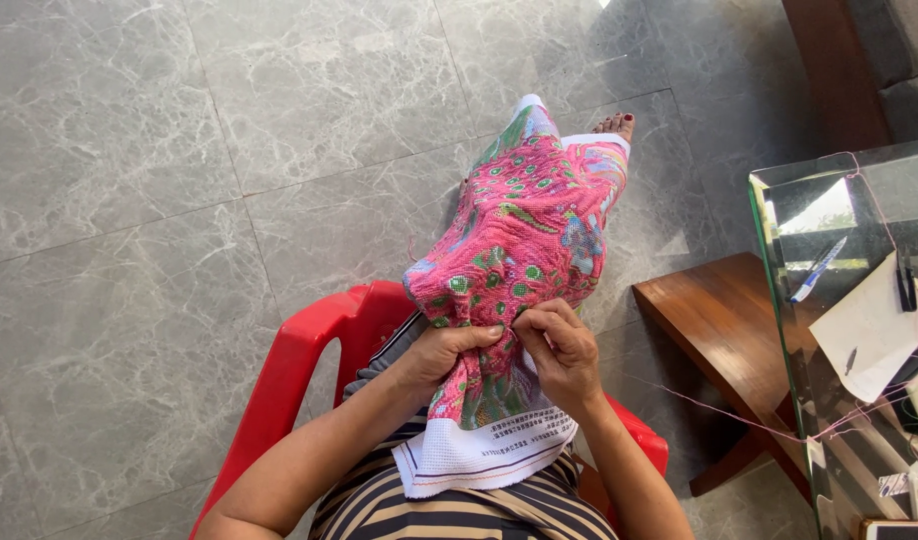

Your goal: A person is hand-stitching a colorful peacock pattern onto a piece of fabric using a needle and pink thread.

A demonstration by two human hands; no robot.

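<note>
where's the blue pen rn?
Head view, far right: the blue pen lies on the glass table, just left of the white paper.

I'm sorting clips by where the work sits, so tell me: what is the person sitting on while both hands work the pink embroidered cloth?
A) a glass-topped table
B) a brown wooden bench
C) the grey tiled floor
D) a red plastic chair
D: the red plastic chair shows its arms on both sides of the person's lap, where the left hand and right hand pinch the pink embroidered cloth.

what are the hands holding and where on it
Both hands grip the pink embroidered cloth near its lower middle: left hand bunches it, right hand pinches it beside.
</note>
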